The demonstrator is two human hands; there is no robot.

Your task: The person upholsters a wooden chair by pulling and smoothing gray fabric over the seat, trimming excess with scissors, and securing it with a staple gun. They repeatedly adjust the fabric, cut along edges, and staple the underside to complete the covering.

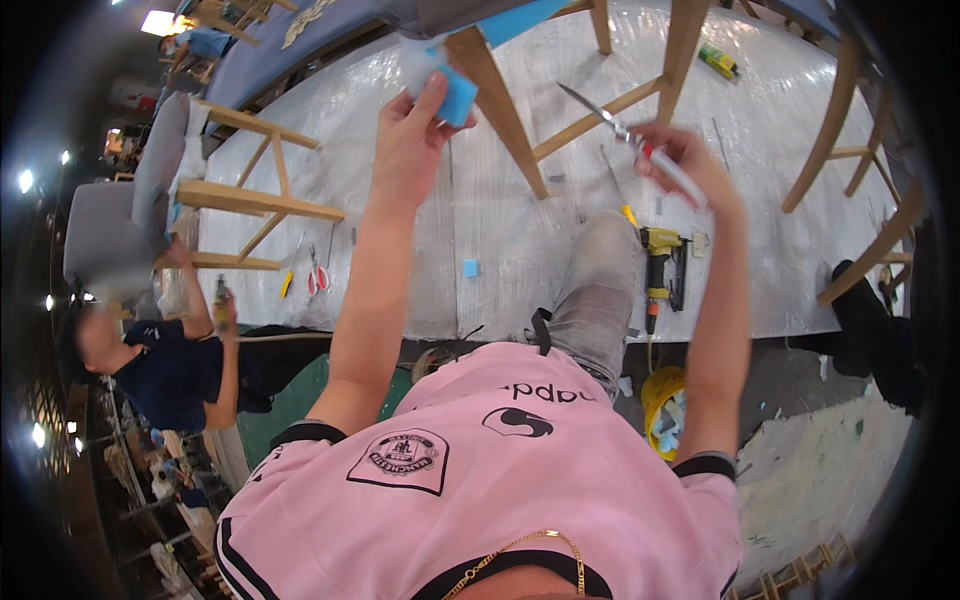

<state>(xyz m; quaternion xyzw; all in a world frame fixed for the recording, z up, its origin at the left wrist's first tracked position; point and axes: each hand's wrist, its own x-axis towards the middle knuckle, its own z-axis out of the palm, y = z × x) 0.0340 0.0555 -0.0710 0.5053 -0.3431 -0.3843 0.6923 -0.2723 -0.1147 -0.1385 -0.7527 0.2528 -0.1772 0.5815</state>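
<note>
We've got our L hand [412,122] pinching a blue foam pc [458,97] near the chair leg [505,125]; our R hand [688,165] grips a pointed blade tool [605,118], long axis slanting up-left, tip right of foam, apart.

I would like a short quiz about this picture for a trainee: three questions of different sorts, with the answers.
1. Which of the person's hands holds the pointed metal tool with the white-and-red handle?
2. True or false: the left hand holds a light-blue rectangular piece.
3. The olive-and-black pistol-shaped power tool lies: A) on a chair seat; B) on the whitish plastic-covered work surface; C) inside the yellow bucket.

Key: 1. The right hand. 2. True. 3. B.
</note>
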